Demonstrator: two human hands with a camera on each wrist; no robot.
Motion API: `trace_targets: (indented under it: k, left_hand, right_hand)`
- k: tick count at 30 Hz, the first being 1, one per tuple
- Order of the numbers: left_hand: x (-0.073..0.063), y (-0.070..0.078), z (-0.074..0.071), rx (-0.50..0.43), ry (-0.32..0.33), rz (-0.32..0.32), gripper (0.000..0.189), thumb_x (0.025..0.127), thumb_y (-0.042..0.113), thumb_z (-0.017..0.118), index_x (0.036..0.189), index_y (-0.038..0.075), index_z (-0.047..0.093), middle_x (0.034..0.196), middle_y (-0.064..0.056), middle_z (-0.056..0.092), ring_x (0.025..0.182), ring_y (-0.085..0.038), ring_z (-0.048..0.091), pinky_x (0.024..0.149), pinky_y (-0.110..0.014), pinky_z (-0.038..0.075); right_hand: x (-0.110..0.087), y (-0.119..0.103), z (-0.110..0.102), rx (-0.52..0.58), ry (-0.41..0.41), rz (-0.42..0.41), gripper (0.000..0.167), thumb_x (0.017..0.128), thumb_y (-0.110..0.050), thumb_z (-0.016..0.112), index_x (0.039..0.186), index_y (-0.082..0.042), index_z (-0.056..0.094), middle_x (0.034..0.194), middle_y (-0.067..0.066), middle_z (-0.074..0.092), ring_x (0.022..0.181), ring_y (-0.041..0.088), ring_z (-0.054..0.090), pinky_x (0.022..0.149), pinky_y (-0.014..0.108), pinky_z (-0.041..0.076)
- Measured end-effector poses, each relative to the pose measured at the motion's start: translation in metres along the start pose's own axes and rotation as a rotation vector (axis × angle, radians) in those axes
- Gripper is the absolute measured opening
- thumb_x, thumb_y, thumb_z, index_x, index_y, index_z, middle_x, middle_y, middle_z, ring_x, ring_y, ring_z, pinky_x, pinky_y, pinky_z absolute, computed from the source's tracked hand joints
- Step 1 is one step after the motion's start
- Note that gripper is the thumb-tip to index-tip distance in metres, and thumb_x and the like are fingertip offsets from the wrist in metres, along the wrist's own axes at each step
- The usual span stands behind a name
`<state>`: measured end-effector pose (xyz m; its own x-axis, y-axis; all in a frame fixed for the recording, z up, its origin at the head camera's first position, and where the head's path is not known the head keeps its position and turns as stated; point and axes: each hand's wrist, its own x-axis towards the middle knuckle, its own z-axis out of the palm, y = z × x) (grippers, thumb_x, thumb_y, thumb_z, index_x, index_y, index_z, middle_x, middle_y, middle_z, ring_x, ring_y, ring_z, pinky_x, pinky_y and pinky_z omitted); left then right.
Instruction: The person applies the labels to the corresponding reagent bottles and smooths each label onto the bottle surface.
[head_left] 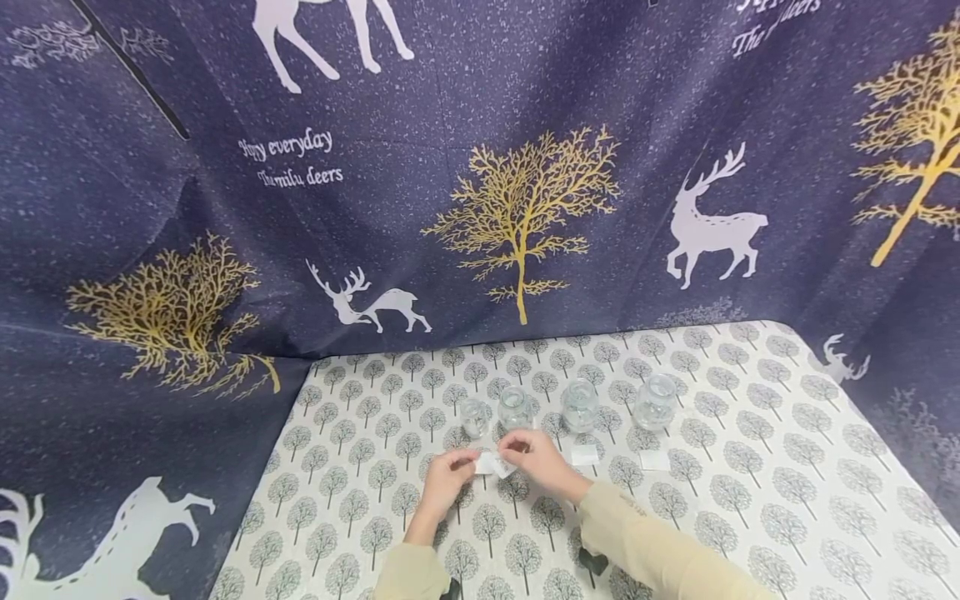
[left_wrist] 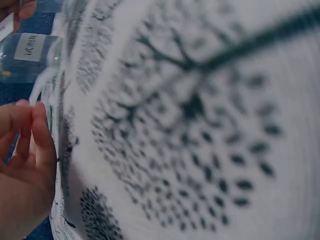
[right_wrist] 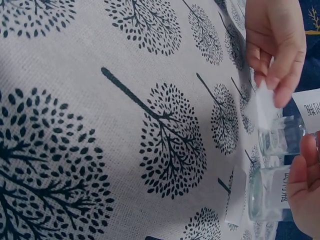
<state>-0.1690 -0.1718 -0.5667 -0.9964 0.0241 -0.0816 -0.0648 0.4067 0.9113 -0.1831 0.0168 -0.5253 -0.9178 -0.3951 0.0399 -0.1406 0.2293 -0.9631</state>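
In the head view, my left hand pinches a white paper slip between thumb and fingertips. Close beside it, my right hand holds a small white label with printed characters by its edge. Both papers are above the patterned cloth, almost meeting in the head view. The left wrist view shows the left hand with fingertips together on a thin white edge. Just behind the hands stand a small glass jar and a larger glass jar, the latter partly hidden by the right hand.
Two more glass jars, one in the middle and one at the right, continue the row. In front of them lie white paper slips, one nearer and one farther right. A dark printed curtain hangs behind the table.
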Motion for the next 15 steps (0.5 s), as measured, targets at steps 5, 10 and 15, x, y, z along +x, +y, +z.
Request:
trace_targets:
  k: [5, 10, 15]
  left_hand:
    - [-0.001, -0.002, 0.002, 0.289, 0.096, 0.094, 0.021, 0.076, 0.001, 0.058, 0.093, 0.008, 0.067, 0.091, -0.007, 0.065, 0.083, -0.018, 0.058, 0.073, -0.029, 0.05]
    - [-0.002, -0.001, 0.005, 0.462, 0.165, 0.131, 0.021, 0.073, 0.0, 0.059, 0.088, 0.009, 0.068, 0.084, -0.003, 0.064, 0.077, -0.016, 0.058, 0.069, -0.028, 0.05]
    - [-0.005, 0.003, 0.006, 0.588, 0.229, 0.135, 0.021, 0.069, -0.001, 0.059, 0.086, 0.01, 0.068, 0.087, -0.005, 0.063, 0.077, -0.019, 0.059, 0.065, -0.031, 0.051]
  right_hand:
    - [-0.002, -0.005, -0.001, 0.003, -0.024, 0.002, 0.011, 0.08, 0.0, 0.056, 0.089, 0.003, 0.06, 0.081, 0.012, 0.059, 0.068, 0.008, 0.048, 0.059, 0.017, 0.044]
    - [-0.009, -0.025, -0.004, 0.0, -0.043, -0.014, 0.011, 0.077, 0.007, 0.054, 0.088, 0.007, 0.058, 0.085, 0.021, 0.059, 0.073, 0.017, 0.05, 0.063, 0.019, 0.044]
    - [-0.014, -0.039, -0.006, -0.033, -0.058, -0.008, 0.011, 0.077, 0.009, 0.052, 0.087, 0.007, 0.058, 0.083, 0.022, 0.058, 0.073, 0.019, 0.05, 0.063, 0.019, 0.043]
